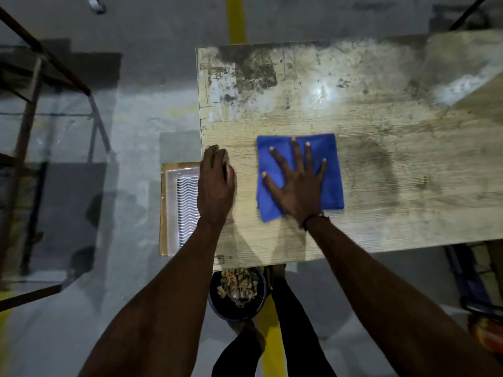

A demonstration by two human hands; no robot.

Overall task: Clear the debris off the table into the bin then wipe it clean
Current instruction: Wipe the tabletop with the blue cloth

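Note:
A folded blue cloth (330,159) lies flat on the worn wooden table (381,126). My right hand (298,180) presses down on the cloth with its fingers spread wide. My left hand (216,183) rests on the table's left edge, fingers curled over the rim, with nothing visible in it. Under the near edge of the table stands a dark round bin (236,292) with pale scraps of debris inside. The tabletop shows dark stains and smears toward its far left and right.
A flat box with a white wavy-patterned tray (179,210) sits beside the table's left edge, below my left hand. A metal frame (40,110) stands on the floor at left. A yellow floor line (236,20) runs under the table.

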